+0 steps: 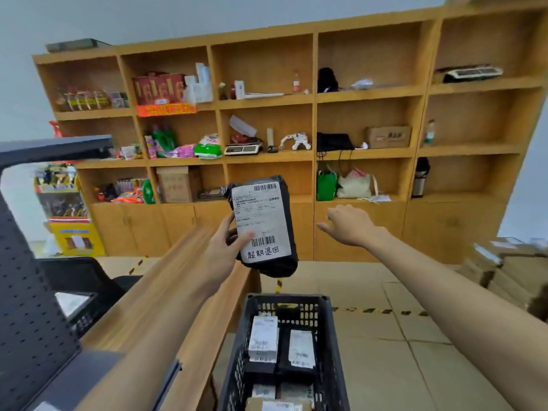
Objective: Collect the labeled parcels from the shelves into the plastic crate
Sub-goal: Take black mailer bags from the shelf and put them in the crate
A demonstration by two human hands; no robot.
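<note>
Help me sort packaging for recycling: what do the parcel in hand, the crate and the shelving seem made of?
Black parcel: soft plastic film, faintly glossy, crumpled at its ends; its white label looks like matte paper. Crate: rigid dark grey plastic, going by the moulded lattice holes. Shelving: wood-look board, probably laminate, matte with an even tan grain.

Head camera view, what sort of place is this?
Probably a small shop doubling as a parcel pickup point: wooden shelves of assorted goods, a weighing scale, and labeled parcels in a black crate.
</note>
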